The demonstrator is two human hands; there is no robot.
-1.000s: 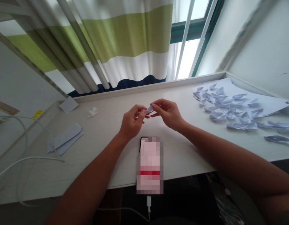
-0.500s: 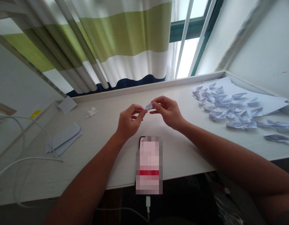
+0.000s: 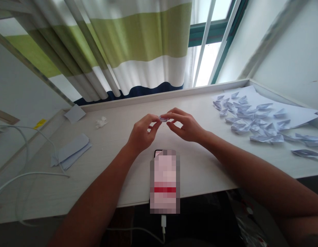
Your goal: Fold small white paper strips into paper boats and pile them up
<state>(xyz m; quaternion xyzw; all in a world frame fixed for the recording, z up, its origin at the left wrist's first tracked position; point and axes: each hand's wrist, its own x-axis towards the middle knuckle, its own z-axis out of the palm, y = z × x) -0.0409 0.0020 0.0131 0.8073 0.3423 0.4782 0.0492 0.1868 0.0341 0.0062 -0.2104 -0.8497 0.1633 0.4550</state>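
Note:
Over the middle of the tabletop, a small folded paper boat is held up between both hands. My left hand pinches its left end between thumb and fingers. My right hand lies at its right side, forefinger along the top edge and thumb lower, with a gap between them further back. The fingers hide part of the folds. Below the hands lies a phone with a blurred screen, its lower end reaching past the desk's front edge.
Many similar folded paper boats are spread at the right, some on white sheets. At the left are stacked paper pieces, a paper square, a crumpled scrap and a white cable. A raised rim edges the desk's back.
My right forefinger has shifted left over the top of the paper boat, and the right thumb has dropped lower. The left hand keeps its pinch almost unmoved. The view has shifted slightly.

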